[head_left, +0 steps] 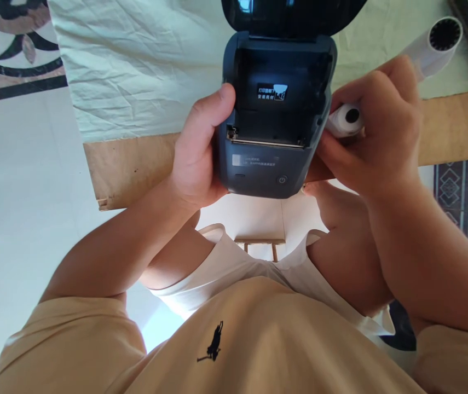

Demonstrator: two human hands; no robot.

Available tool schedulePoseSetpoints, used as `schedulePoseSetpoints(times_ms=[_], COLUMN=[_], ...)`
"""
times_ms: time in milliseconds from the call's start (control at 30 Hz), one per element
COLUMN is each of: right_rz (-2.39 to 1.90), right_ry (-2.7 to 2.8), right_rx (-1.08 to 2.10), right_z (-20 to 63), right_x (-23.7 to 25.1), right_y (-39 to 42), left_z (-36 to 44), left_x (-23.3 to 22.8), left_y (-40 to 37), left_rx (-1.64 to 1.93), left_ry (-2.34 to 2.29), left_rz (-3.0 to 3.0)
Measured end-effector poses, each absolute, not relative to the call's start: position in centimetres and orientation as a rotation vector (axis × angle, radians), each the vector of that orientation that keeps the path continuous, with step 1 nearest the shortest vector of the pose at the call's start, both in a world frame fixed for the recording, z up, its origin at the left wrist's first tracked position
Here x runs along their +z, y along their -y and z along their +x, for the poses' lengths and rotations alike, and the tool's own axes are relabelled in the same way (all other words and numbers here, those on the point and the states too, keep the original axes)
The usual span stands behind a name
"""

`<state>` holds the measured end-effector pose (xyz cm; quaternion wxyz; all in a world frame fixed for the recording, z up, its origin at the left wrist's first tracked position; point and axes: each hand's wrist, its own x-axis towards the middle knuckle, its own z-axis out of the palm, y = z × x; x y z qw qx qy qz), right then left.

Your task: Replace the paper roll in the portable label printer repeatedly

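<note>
White roll (pixel 341 121), seemingly between right fingers (pixel 367 90)

Lid (pixel 295 19) cut off above; front label (pixel 254 160) illegible

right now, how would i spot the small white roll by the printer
Find the green cloth, then the open dark printer at its near edge. The small roll sits beside it in the right hand, smaller than the white roll beyond that hand.
</note>
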<state>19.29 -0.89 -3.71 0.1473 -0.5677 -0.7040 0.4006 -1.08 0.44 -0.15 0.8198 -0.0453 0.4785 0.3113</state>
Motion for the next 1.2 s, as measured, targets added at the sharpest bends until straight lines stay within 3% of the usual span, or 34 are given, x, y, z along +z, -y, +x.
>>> schedulePoseSetpoints(times_ms=[233, 400, 600, 733, 1067, 1200], right_rz=[-1.545, -1.570, -1.488, -1.556, -1.644, -1.594], right_ry=[1.931, 2.092, 1.958, 2.058, 2.078, 1.653], right_rx=[1.380, 1.208, 1.365, 1.207, 1.169, 1.285], right_z=[19.8, 20.0, 20.1, 20.1, 19.9, 20.8], right_x=[-3.3, -3.3, -3.0, -3.2, -2.8, -3.1], right_y=[0.9, 0.9, 1.0, 1.1, 1.1, 0.5], left_z=[-1.0, -1.0, -0.6, -0.7, -1.2, -1.0], left_x=[0.2, 0.4, -0.1, -0.2, -0.2, -0.2], left_y=[-0.7, -0.6, -0.5, -0.2, 0.2, 0.3], left_rx=[0.674, 0.671, 0.725, 0.735, 0.674, 0.674], left_ry=[-1.027, -1.042, -1.026, -1.056, -1.101, -1.132], left_rz=[-0.084, -0.020, -0.020, 0.005, 0.030, 0.031])
